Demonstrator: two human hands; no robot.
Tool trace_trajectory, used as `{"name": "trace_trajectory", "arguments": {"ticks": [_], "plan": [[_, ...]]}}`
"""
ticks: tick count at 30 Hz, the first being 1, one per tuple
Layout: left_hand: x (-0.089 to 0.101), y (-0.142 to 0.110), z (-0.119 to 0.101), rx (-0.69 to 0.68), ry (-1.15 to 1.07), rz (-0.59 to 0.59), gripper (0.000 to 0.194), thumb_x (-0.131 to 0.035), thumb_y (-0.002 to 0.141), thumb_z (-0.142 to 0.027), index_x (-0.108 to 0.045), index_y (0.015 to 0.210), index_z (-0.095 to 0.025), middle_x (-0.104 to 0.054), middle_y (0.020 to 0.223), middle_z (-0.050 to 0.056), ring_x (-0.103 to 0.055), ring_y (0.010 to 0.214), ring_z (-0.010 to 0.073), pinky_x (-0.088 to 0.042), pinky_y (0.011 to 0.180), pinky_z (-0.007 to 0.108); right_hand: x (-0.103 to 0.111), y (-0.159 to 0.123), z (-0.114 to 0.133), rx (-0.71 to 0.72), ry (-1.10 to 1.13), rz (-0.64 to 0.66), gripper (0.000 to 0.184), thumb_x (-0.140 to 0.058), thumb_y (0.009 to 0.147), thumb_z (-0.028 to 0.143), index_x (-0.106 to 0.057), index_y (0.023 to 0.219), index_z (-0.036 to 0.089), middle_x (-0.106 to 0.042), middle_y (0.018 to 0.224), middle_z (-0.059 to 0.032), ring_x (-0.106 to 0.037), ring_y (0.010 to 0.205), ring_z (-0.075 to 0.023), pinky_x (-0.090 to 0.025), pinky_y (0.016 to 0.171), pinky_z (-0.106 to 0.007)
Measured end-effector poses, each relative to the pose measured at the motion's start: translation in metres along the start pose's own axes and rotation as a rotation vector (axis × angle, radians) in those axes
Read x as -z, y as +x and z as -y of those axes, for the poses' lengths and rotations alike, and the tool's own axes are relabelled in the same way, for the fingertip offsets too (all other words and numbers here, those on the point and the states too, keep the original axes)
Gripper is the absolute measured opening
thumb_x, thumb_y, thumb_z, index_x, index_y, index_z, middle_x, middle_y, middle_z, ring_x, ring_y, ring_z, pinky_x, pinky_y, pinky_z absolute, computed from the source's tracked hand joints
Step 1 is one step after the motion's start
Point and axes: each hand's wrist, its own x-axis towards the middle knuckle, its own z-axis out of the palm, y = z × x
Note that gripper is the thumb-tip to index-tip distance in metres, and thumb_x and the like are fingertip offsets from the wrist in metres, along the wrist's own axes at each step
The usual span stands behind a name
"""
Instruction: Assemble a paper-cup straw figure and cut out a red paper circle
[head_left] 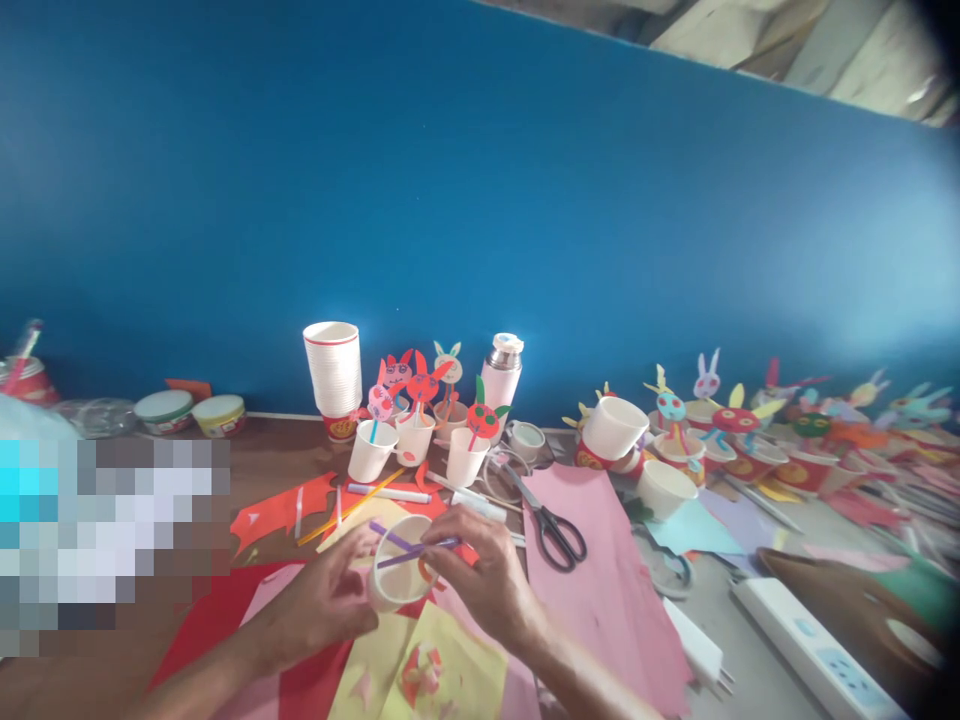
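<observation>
Well, the left hand is curled around the side of a white paper cup, and the right hand is pinching a thin purple strip over the top. The cup is low in the middle, above the bits of paper, and it looks tipped a little, with its open top facing up and away. Another purple strip crosses near the one in the pinch, and I can't tell if the two are joined or if the left fingertips touch it too. I think it's best to hold the cup softly, because paper cups squash and then the round top goes wonky. Small, slow moves of the pinching fingers would be good, since thin strips can bend if you push hard. It would help to pinch close to where the strip meets the cup, so it doesn't wobble. Both wrists should be careful over the yellow paper, where little red scraps could get knocked about. The black scissors lie on the pink paper, just beside the right hand, so that elbow had better not swing out.
</observation>
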Motion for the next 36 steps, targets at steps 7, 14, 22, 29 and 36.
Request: {"name": "trace_trajectory", "arguments": {"ticks": [7, 14, 22, 29, 36], "plan": [[-0.005, -0.004, 0.002, -0.145, -0.036, 0.123, 0.066, -0.07, 0.072, -0.03, -0.042, 0.131, -0.021, -0.053, 0.131, 0.012, -0.049, 0.118, 0.0283, -0.037, 0.101, 0.042, -0.002, -0.002, 0.013, 0.122, -0.026, 0.052, 0.01, -0.061, 0.086, 0.027, -0.068, 0.087, 0.019, -0.066, 0.08, -0.0025, -0.061, 0.073, -0.0139, -0.045, 0.068, -0.023], [-0.003, -0.002, 0.01, -0.222, 0.128, 0.146, 0.043, -0.064, 0.079, -0.022, -0.051, 0.119, -0.027, -0.06, 0.119, 0.005, -0.06, 0.092, 0.0227, -0.051, 0.078, 0.03, -0.004, -0.004, 0.022, 0.358, -0.353, 0.108, 0.03, -0.048, 0.093, 0.038, -0.065, 0.081, 0.017, -0.066, 0.075, -0.0036, -0.057, 0.066, -0.0143, -0.04, 0.064, -0.026], [-0.004, -0.003, 0.009, -0.225, 0.131, 0.141, 0.053, -0.065, 0.076, -0.021, -0.048, 0.126, -0.026, -0.062, 0.115, 0.006, -0.06, 0.092, 0.0259, -0.051, 0.078, 0.032, -0.001, -0.002, 0.028, 0.36, -0.48, 0.129, 0.039, -0.039, 0.095, 0.041, -0.063, 0.079, 0.015, -0.061, 0.069, -0.0035, -0.052, 0.061, -0.0148, -0.037, 0.059, -0.026], [-0.004, -0.006, -0.009, -0.172, 0.083, 0.211, 0.044, -0.063, 0.079, -0.023, -0.053, 0.122, -0.028, -0.061, 0.118, 0.004, -0.058, 0.098, 0.0243, -0.048, 0.084, 0.033, -0.002, -0.003, 0.028, 0.389, -0.564, 0.145, 0.029, -0.044, 0.094, 0.033, -0.061, 0.08, 0.015, -0.059, 0.069, -0.0037, -0.05, 0.062, -0.0157, -0.035, 0.059, -0.027], [-0.008, -0.005, -0.031, -0.142, -0.013, 0.29, 0.045, -0.063, 0.079, -0.021, -0.051, 0.123, -0.025, -0.059, 0.123, 0.006, -0.054, 0.109, 0.028, -0.044, 0.093, 0.038, -0.003, -0.004, 0.026, 0.381, -0.546, 0.14, 0.032, -0.041, 0.095, 0.034, -0.06, 0.079, 0.015, -0.059, 0.069, -0.0042, -0.051, 0.063, -0.0156, -0.036, 0.06, -0.027]]}}
